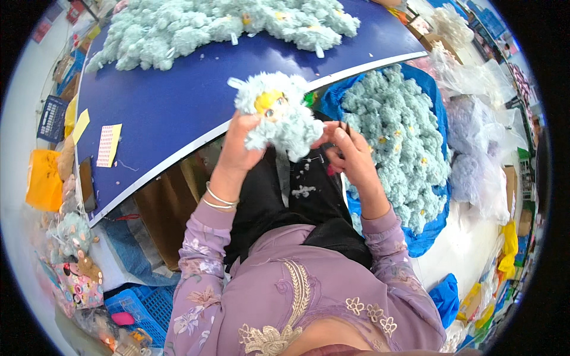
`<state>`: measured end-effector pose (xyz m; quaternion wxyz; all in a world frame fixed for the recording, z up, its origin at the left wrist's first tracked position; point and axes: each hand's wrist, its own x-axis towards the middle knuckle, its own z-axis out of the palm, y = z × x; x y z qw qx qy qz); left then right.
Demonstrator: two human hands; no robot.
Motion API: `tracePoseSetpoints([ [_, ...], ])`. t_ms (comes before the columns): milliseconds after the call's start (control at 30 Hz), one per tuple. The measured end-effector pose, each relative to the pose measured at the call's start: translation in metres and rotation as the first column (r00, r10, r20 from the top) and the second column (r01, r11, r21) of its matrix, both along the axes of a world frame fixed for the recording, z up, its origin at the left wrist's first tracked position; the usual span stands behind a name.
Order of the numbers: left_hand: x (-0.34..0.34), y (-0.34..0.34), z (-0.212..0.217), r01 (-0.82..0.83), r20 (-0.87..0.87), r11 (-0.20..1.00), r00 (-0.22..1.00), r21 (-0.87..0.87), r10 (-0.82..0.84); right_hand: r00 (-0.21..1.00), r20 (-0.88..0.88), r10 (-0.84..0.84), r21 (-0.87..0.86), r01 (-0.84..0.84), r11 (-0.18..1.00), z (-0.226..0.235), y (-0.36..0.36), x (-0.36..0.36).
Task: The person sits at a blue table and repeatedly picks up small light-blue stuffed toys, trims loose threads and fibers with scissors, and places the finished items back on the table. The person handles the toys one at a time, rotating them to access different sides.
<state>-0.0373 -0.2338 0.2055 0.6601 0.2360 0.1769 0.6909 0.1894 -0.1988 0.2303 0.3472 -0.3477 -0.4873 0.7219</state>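
Note:
A fluffy pale blue-green plush doll (pixel 291 132) with a yellow patch and big eyes is held up over my lap. My left hand (pixel 240 139) is closed around its left side. At the doll's lower right edge, my right hand (pixel 350 148) has its fingers bent together, the tips close to the fur. Something slim and dark shows between those fingers, too small to name. Loose bits of pale fluff (pixel 304 191) lie on my black trousers.
Many similar plush dolls (pixel 178 29) are heaped on the blue table (pixel 172 95). More fill a large blue bag (pixel 436 89) at my right. A printed label sheet (pixel 108 145) lies on the table's left. A blue plastic crate (pixel 157 305) and clear bags (pixel 475 136) stand around.

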Motion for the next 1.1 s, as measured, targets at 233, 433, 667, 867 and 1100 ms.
tracePoseSetpoints([
  [233, 0.038, 0.011, -0.007, -0.011, -0.15, 1.0, 0.989, -0.024, 0.007, 0.973, 0.192, -0.131, 0.196, 0.093, 0.976, -0.021, 0.003, 0.002],
  [433, 0.054, 0.01, -0.009, 0.019, 0.022, 0.999, 1.0, -0.032, -0.018, 0.985, -0.142, -0.097, -0.147, 0.076, 0.986, -0.029, -0.004, 0.0],
  [667, 0.016, 0.033, 0.016, -0.071, -0.68, 0.993, 0.733, -0.099, -0.015, 0.858, 0.253, -0.448, 0.421, 0.319, 0.849, -0.041, 0.026, 0.065],
  [867, -0.064, 0.106, 0.051, -0.235, -0.923, 0.9, 0.029, 0.366, 0.383, 0.633, 0.416, -0.653, 0.612, 0.337, 0.716, -0.041, 0.044, 0.135],
  [1100, 0.04, 0.211, 0.012, 0.039, -0.644, 0.848, -0.632, 0.529, 0.431, 0.87, 0.485, -0.086, 0.477, -0.18, 0.86, -0.009, 0.002, 0.009],
])
